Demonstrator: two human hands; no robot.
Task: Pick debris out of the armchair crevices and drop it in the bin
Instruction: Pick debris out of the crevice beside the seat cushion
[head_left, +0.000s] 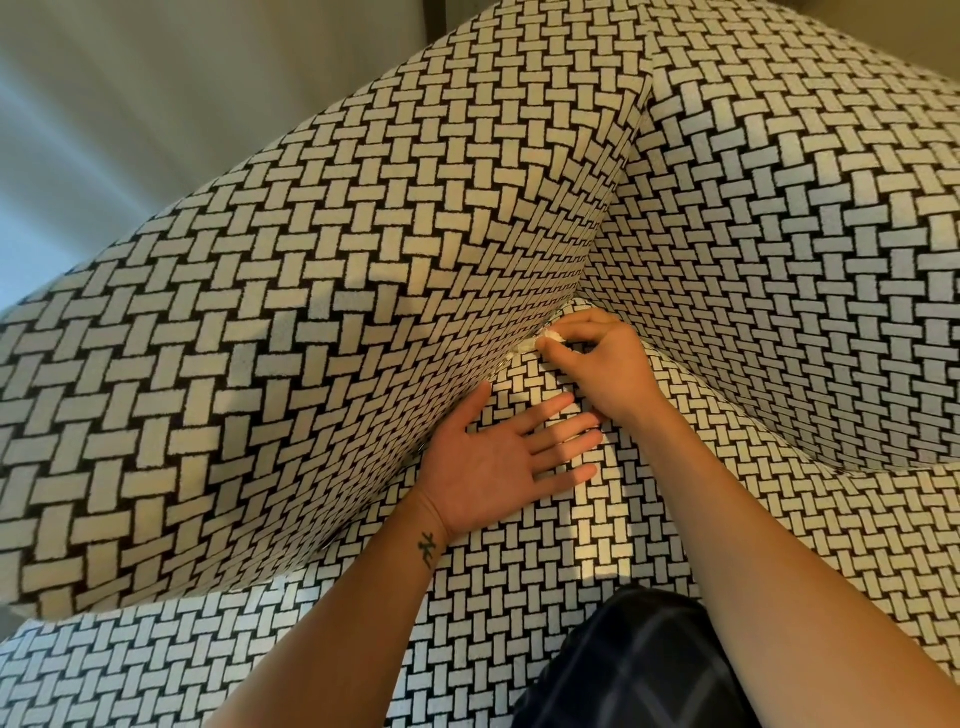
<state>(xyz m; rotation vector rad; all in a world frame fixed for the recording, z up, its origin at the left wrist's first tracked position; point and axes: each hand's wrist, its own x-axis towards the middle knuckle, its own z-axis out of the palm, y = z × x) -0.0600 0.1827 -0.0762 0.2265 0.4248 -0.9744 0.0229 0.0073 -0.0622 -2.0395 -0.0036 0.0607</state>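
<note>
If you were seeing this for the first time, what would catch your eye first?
The bold black-and-white basket-weave armchair fills the view. Where its arm meets the seat, the right hand pinches a white scrap, while the left hand lies open on the seat just below.

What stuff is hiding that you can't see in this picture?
Head view:
1. The bin: outside the frame.
2. The white debris: mostly covered by the right hand, too small to identify.
3. Inside the crevice: shut between armrest and seat cushion.
</note>
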